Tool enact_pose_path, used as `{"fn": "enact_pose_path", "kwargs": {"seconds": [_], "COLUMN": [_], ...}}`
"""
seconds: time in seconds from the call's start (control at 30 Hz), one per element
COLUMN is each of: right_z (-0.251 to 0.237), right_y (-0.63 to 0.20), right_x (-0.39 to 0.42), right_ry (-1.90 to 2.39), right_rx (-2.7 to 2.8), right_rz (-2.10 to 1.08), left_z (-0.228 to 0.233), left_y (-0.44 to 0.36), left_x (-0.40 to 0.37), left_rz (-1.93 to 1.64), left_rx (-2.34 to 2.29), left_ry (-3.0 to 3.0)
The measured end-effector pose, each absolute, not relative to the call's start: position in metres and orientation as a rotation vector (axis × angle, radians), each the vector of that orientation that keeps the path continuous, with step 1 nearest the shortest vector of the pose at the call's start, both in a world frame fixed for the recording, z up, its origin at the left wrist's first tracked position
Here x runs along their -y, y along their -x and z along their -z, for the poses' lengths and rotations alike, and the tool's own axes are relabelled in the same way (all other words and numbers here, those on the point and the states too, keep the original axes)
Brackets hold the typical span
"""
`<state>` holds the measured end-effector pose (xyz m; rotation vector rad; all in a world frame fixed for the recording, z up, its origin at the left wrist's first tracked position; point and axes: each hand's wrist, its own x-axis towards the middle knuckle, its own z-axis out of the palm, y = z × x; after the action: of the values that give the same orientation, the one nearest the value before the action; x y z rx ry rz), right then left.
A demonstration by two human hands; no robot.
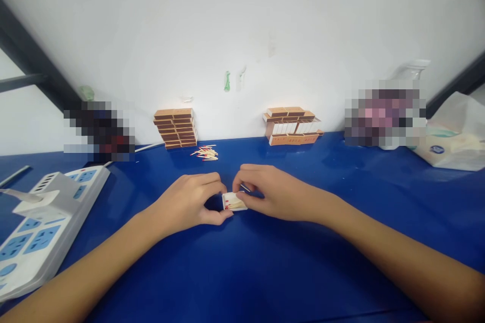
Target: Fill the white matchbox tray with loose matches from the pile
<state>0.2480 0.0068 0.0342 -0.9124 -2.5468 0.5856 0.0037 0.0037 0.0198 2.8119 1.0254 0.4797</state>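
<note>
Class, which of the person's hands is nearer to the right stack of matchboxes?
Right. The right hand is in front of the stack, slightly left; the left hand is farther left, at the match tray.

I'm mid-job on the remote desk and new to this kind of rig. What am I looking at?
There's no machine here, just a person's two bare hands, seen by one camera worn on the head, looking forward and down. On the blue table, the left hand holds one end of a small white tray with matches in it; the right hand is at the other end. I can't tell what, if anything, it holds. Farther back, two stacks of matchboxes stand by the wall, with loose matches near the left one. A power strip lies at left, a plastic pack at right.
</note>
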Motion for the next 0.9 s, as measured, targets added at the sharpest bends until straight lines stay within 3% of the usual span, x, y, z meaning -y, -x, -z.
{"fn": "enact_pose_path", "kwargs": {"seconds": [0.57, 0.9], "right_z": [-0.024, -0.025], "right_y": [-0.247, -0.257], "right_x": [-0.012, -0.025], "right_ry": [0.948, 1.162], "right_rx": [2.621, 2.538], "right_rz": [-0.672, -0.311], "left_z": [-0.021, -0.024], "left_y": [-0.002, -0.002], "left_x": [-0.004, -0.004], "left_rz": [-0.510, -0.537], "left_rx": [-1.053, -1.108], "left_ry": [-2.784, -2.733]}}
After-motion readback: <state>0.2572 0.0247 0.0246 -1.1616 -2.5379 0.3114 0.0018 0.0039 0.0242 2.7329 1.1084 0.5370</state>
